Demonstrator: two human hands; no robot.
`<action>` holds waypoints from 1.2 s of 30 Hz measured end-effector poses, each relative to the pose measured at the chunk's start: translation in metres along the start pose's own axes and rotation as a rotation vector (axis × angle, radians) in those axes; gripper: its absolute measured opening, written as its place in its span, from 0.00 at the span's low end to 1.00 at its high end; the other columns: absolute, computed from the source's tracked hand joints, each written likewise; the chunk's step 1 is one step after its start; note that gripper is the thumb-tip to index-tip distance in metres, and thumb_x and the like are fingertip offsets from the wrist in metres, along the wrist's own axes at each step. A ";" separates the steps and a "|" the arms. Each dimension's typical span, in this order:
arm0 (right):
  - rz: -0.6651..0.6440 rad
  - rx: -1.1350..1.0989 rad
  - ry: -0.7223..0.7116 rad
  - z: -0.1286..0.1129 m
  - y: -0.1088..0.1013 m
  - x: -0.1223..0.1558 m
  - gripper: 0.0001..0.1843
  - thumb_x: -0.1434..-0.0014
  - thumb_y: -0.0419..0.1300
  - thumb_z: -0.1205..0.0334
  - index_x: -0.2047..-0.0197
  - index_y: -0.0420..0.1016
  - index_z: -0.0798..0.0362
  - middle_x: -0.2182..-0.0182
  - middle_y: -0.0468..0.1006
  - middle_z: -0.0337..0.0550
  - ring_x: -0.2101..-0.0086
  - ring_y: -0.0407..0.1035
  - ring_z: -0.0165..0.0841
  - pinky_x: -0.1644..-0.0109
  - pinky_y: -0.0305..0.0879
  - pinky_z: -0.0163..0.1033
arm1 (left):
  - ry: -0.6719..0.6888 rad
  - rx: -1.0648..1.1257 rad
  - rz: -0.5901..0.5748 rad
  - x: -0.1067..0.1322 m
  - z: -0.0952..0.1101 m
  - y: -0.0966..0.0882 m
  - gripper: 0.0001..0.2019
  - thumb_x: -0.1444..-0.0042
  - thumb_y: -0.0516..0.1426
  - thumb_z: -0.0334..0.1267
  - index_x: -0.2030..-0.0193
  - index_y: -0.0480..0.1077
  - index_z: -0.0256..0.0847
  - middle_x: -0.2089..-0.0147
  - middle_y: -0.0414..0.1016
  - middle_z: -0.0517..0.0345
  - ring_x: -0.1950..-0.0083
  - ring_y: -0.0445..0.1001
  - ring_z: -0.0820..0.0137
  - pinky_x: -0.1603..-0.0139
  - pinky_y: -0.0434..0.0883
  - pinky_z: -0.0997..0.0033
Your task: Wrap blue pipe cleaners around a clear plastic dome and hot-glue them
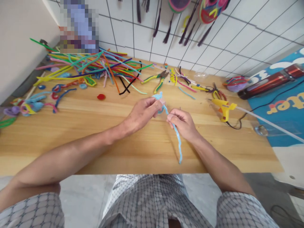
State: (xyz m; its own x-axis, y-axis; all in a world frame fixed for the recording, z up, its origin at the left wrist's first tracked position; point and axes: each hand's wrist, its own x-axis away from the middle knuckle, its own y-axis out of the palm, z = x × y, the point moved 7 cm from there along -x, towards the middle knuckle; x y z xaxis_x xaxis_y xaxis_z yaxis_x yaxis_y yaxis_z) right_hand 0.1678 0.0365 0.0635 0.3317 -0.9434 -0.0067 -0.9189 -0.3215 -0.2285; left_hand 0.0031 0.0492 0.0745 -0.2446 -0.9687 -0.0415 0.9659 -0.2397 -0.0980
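Note:
Both hands work above the middle of a wooden table [95, 133]. My left hand [142, 112] is closed in a pinch on the coiled upper end of a light blue pipe cleaner [177, 139], with a small pink piece at its fingertips. My right hand [181, 122] is closed on the same pipe cleaner a little lower. The free tail hangs wavy below my right hand, down toward the table's near edge.
A heap of coloured pipe cleaners [95, 68] lies at the back left. Pliers [158, 79] with yellow-green handles, scissors [217, 91] and a yellow glue gun [223, 107] lie further back and right. A red round piece [101, 96] sits left of centre. Tasselled crafts [209, 11] hang on the tiled wall.

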 end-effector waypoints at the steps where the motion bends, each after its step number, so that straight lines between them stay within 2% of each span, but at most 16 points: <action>1: -0.002 0.039 -0.020 -0.002 0.002 0.002 0.14 0.38 0.65 0.51 0.72 0.74 0.49 0.83 0.70 0.31 0.81 0.59 0.27 0.75 0.53 0.35 | 0.004 0.009 0.009 -0.002 0.001 -0.003 0.24 0.32 0.57 0.58 0.72 0.69 0.41 0.76 0.65 0.64 0.76 0.60 0.76 0.74 0.57 0.72; 5: 0.034 0.171 -0.099 -0.007 0.005 0.006 0.15 0.37 0.62 0.54 0.75 0.70 0.48 0.84 0.68 0.31 0.81 0.57 0.26 0.75 0.52 0.36 | 0.011 0.017 0.027 -0.004 0.003 -0.006 0.25 0.31 0.56 0.54 0.76 0.65 0.41 0.78 0.65 0.64 0.77 0.59 0.77 0.75 0.56 0.72; 14: 0.091 0.381 -0.260 -0.019 0.008 0.011 0.16 0.38 0.61 0.57 0.76 0.63 0.48 0.83 0.60 0.30 0.81 0.51 0.25 0.75 0.47 0.36 | -0.025 -0.002 0.048 -0.003 0.002 -0.007 0.20 0.35 0.59 0.44 0.77 0.67 0.40 0.79 0.67 0.64 0.77 0.60 0.78 0.76 0.56 0.74; 21: 0.080 0.382 -0.309 -0.022 0.009 0.011 0.17 0.34 0.60 0.56 0.74 0.65 0.48 0.82 0.60 0.30 0.80 0.52 0.26 0.74 0.49 0.36 | -0.152 0.440 0.042 0.000 -0.002 0.003 0.17 0.37 0.61 0.41 0.75 0.63 0.40 0.79 0.66 0.66 0.82 0.55 0.82 0.80 0.50 0.77; 25: 0.030 0.332 -0.267 -0.012 0.012 0.007 0.18 0.32 0.60 0.52 0.72 0.65 0.48 0.81 0.60 0.29 0.79 0.52 0.26 0.72 0.50 0.36 | -0.181 0.562 0.039 0.001 -0.003 0.006 0.15 0.36 0.60 0.38 0.73 0.64 0.40 0.79 0.66 0.66 0.82 0.55 0.82 0.79 0.52 0.77; 28: -0.013 0.263 -0.195 -0.001 0.013 0.004 0.18 0.31 0.60 0.50 0.70 0.67 0.48 0.80 0.63 0.29 0.78 0.54 0.27 0.72 0.51 0.36 | -0.150 0.555 0.030 -0.002 -0.005 0.004 0.13 0.35 0.61 0.39 0.71 0.67 0.39 0.78 0.68 0.66 0.82 0.56 0.82 0.79 0.52 0.78; 31: -0.024 0.196 -0.140 0.008 0.012 0.003 0.17 0.30 0.59 0.47 0.68 0.71 0.48 0.80 0.65 0.30 0.78 0.55 0.27 0.72 0.52 0.37 | -0.059 0.473 -0.012 -0.006 -0.004 0.002 0.14 0.36 0.64 0.43 0.69 0.70 0.39 0.75 0.72 0.65 0.80 0.60 0.82 0.79 0.53 0.78; 36: 0.016 0.210 -0.176 0.007 0.007 0.003 0.17 0.31 0.60 0.49 0.69 0.70 0.49 0.80 0.64 0.30 0.78 0.54 0.27 0.71 0.52 0.37 | 0.031 0.382 -0.001 -0.010 -0.004 -0.003 0.19 0.45 0.72 0.47 0.69 0.69 0.40 0.75 0.71 0.66 0.79 0.60 0.82 0.79 0.56 0.79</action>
State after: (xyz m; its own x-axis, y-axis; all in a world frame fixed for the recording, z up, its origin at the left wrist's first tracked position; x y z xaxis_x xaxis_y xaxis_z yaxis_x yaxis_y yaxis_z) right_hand 0.1644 0.0317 0.0551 0.3665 -0.9135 -0.1765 -0.8659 -0.2655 -0.4239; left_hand 0.0022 0.0594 0.0713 -0.2422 -0.9676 -0.0718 0.9265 -0.2526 0.2789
